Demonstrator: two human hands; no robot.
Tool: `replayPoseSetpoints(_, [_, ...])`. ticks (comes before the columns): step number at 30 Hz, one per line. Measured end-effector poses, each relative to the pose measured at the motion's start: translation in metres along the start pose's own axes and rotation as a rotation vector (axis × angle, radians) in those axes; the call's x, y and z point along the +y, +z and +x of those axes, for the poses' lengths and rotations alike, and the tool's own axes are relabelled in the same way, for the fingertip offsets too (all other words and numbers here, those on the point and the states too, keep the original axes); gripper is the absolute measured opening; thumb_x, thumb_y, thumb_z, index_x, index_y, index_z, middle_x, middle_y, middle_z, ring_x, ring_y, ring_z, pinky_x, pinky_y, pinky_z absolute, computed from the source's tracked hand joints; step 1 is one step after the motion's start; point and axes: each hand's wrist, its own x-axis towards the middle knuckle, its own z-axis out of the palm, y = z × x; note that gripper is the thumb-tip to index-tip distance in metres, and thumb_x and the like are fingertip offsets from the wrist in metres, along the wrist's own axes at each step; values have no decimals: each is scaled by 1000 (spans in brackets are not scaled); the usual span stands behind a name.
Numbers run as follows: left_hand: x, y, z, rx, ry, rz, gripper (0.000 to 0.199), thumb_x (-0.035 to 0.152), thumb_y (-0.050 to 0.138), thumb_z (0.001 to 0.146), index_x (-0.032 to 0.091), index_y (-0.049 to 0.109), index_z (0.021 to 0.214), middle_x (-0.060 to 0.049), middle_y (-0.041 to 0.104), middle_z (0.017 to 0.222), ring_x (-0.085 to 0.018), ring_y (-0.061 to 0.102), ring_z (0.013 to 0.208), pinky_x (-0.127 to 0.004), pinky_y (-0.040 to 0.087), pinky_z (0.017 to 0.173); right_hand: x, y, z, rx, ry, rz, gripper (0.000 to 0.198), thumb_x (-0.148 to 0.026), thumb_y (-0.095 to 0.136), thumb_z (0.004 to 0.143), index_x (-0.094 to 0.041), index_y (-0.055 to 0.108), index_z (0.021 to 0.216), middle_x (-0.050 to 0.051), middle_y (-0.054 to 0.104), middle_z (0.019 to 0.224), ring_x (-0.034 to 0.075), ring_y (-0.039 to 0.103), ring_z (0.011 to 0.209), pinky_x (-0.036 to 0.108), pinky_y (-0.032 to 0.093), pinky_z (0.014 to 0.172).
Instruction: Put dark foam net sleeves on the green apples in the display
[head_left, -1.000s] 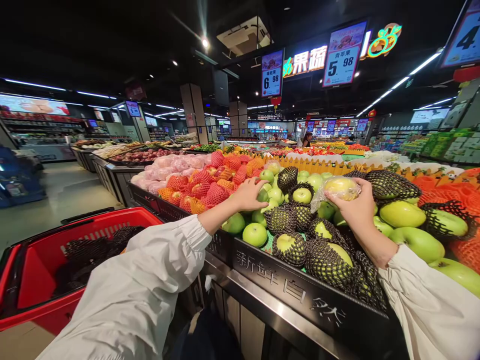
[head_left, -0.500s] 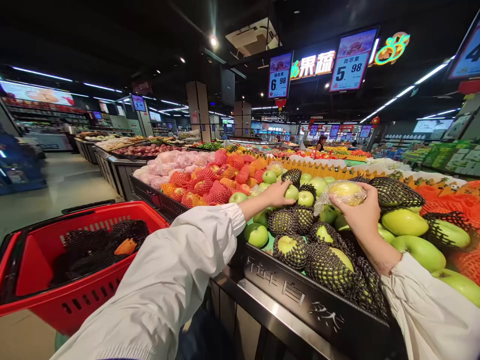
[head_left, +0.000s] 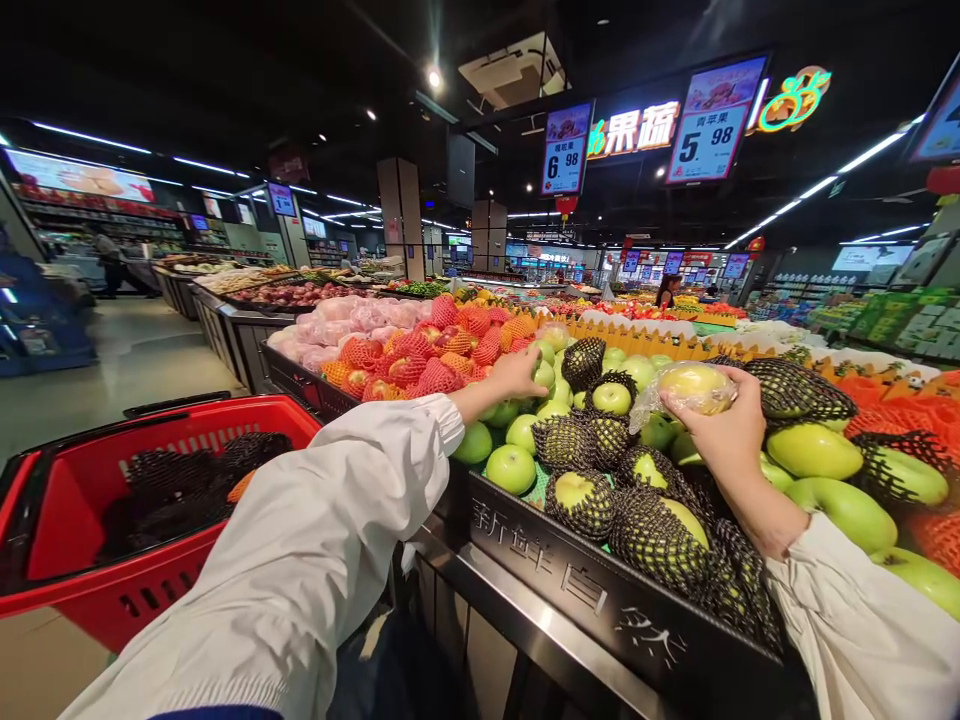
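My left hand (head_left: 516, 373) reaches over the display with its fingers curled round a green apple (head_left: 544, 376), mostly hidden behind the hand. Other loose green apples (head_left: 511, 469) lie just below and around it. My right hand (head_left: 731, 420) grips a yellowish, apple-like fruit (head_left: 691, 388) wrapped in clear plastic, holding it above the heap; the plastic's loose end hangs to the left. Between my hands sit green apples in black foam nets (head_left: 574, 492), several with bare skin showing. Larger green apples (head_left: 814, 450) rest beside my right wrist.
A black display rim (head_left: 570, 580) runs along the front. At the lower left stands a red shopping basket (head_left: 82, 560) with black-netted items (head_left: 195, 480) inside. Apples in red and orange nets (head_left: 435, 350) and pink-wrapped fruit (head_left: 345, 320) fill the left. Price screens (head_left: 566, 150) hang overhead.
My left hand has moved left with a green apple, away from the black-netted apples. My right hand keeps its hold on the wrapped fruit. The view has shifted slightly.
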Motion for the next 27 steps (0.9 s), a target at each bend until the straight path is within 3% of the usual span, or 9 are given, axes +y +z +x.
replayPoseSetpoints(5, [-3,5,-2,-129,69,2,83,55,69,78,15,42,146,-20,55,138,-37,55,124,-44,46,101,-6,-4,-3,-30,13,-4,80,-60,77,53,-19,55,118,14,63,120,34,61,103,47,47,93])
replayPoseSetpoints(9, [-10,0,-4,-290,74,-118,99,55,73,73,10,32,151,-23,47,148,-35,53,130,-41,43,108,-6,-6,-3,-36,18,-21,73,-54,80,56,-22,53,115,13,62,122,33,60,105,44,45,94])
replayPoseSetpoints(14, [-13,-6,-14,-287,62,-124,101,60,71,74,11,32,154,-24,39,155,-40,44,138,-48,38,112,-5,-5,-1,-23,29,-21,78,-53,83,50,-20,56,116,12,64,120,30,61,103,39,46,91])
replayPoseSetpoints(17, [-10,-11,-24,-299,43,-44,106,68,62,80,12,20,160,-26,31,158,-42,36,143,-50,33,114,-5,-3,0,-37,52,-39,81,-53,83,49,-20,56,118,13,63,123,31,61,105,39,45,91])
replayPoseSetpoints(20, [-15,-27,-45,-191,50,-19,103,69,54,86,15,12,162,-25,29,159,-41,32,145,-50,30,116,-1,0,3,-130,91,-130,85,-53,82,47,-20,57,121,16,63,126,34,61,107,43,45,92])
replayPoseSetpoints(23, [-38,-55,-79,20,79,-20,95,69,48,90,16,15,162,-20,28,161,-38,28,147,-50,26,119,12,3,9,-321,86,-229,80,-54,80,41,-23,63,113,15,67,116,37,61,103,48,45,89])
replayPoseSetpoints(27, [-104,-94,-137,291,-20,-30,92,69,46,91,17,16,161,-17,30,161,-34,28,147,-51,20,122,30,8,15,-517,114,-266,62,-51,84,25,-28,66,81,7,64,68,36,60,69,52,47,71])
